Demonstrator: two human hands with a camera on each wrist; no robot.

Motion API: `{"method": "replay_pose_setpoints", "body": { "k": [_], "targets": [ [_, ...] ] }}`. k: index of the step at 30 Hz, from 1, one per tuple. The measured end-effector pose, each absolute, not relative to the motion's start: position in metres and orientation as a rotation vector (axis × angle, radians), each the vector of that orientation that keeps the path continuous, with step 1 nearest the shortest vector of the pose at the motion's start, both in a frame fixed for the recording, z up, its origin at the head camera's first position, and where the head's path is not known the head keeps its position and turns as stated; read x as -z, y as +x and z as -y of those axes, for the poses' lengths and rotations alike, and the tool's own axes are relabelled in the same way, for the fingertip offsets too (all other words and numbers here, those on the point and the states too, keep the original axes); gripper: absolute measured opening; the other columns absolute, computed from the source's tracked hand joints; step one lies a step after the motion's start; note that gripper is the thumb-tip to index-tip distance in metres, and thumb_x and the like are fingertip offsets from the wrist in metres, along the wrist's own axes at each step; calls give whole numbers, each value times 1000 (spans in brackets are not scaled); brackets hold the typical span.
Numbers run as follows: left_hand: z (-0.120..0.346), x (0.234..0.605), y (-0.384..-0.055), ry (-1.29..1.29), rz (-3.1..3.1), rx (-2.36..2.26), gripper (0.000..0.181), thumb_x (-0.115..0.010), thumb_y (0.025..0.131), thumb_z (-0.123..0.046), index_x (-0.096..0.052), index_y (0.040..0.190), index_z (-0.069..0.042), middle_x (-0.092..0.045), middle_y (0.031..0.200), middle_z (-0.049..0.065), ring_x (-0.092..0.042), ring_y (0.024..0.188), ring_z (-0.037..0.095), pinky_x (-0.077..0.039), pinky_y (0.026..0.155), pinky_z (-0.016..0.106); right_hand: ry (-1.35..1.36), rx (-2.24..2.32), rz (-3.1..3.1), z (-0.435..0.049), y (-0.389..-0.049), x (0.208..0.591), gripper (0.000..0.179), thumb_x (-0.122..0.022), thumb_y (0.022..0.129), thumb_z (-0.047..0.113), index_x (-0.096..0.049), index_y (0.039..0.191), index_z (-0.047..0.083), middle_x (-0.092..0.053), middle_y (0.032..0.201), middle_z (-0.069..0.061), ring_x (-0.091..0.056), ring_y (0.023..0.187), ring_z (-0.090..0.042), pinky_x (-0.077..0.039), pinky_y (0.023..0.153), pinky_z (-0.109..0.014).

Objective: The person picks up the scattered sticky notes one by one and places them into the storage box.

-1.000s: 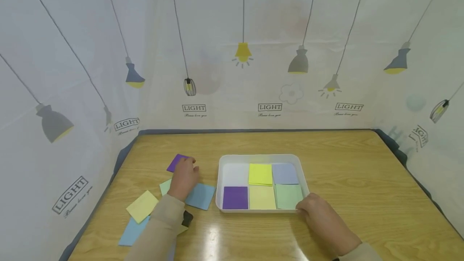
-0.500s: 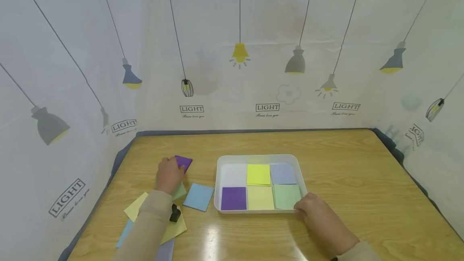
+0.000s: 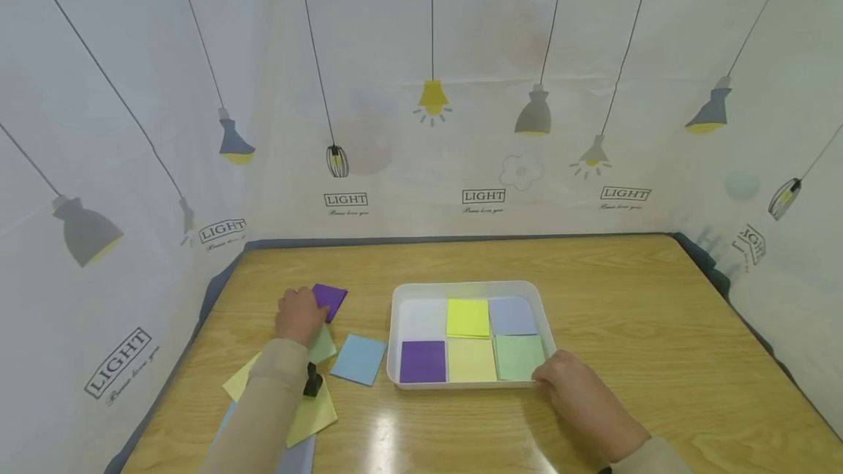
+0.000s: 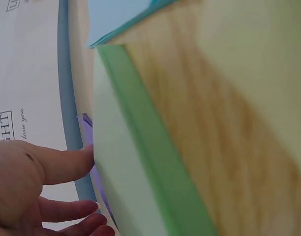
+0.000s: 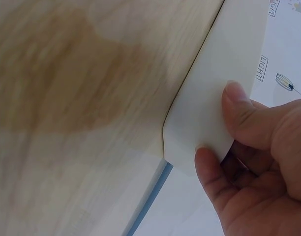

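My left hand [image 3: 298, 315] is at the left edge of a purple sticky-note pad [image 3: 331, 301], its fingers loosely extended with a gap to the thumb. In the left wrist view the thumb tip is by the purple pad, which a green pad [image 4: 135, 147] partly covers. Whether the fingers press on the purple pad is hidden. My right hand [image 3: 582, 390] pinches the near right corner of a white tray [image 3: 421, 319] between thumb and fingers. The tray holds bright yellow, lavender, purple, pale yellow and green pads, with its far left part bare.
A blue pad [image 3: 358, 360] lies between the left hand and the tray. Around the left forearm lie a pale yellow pad [image 3: 312, 415], another yellow one [image 3: 240, 379] and a lavender one [image 3: 299, 456]. A printed cloth wall [image 3: 395, 225] borders the wooden table.
My left hand has moved left, from the purple pad's right side to its left side. The loose purple pad has turned and shifted slightly right. My right hand stays on the tray's corner.
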State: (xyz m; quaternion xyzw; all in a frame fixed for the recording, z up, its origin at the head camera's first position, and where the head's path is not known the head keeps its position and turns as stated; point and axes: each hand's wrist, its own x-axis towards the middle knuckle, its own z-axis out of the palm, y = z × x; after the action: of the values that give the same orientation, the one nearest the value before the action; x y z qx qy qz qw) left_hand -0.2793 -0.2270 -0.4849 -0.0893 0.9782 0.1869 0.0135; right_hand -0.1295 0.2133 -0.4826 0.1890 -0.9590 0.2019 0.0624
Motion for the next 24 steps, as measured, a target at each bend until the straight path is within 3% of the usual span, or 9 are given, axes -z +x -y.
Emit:
{"method": "replay_pose_setpoints", "body": {
  "k": [7, 16, 24],
  "targets": [
    [233, 485, -285, -346, -2968, -591, 54, -66, 96, -29, -55, 125, 15, -51, 119, 36, -51, 112, 49, -51, 89, 59, 598, -601, 2885, -213, -133, 484, 9, -76, 86, 9, -77, 78, 13, -64, 75, 8, -52, 74, -2, -51, 64, -21],
    [229, 482, -288, -372, -2964, -598, 55, -71, 93, -31, -58, 123, 14, -52, 119, 39, -49, 114, 52, -49, 90, 61, 571, -581, 2900, -214, -132, 485, 7, -76, 84, 8, -78, 79, 12, -64, 75, 7, -51, 73, -2, -51, 64, -21],
    [230, 479, -284, -410, -2990, -609, 63, -73, 91, -32, -49, 125, 15, -48, 122, 40, -47, 119, 53, -48, 93, 63, 547, -601, 2903, -213, -131, 484, 9, -76, 85, 8, -77, 79, 14, -63, 75, 8, -51, 74, -2, -52, 66, -23]
  ]
}}
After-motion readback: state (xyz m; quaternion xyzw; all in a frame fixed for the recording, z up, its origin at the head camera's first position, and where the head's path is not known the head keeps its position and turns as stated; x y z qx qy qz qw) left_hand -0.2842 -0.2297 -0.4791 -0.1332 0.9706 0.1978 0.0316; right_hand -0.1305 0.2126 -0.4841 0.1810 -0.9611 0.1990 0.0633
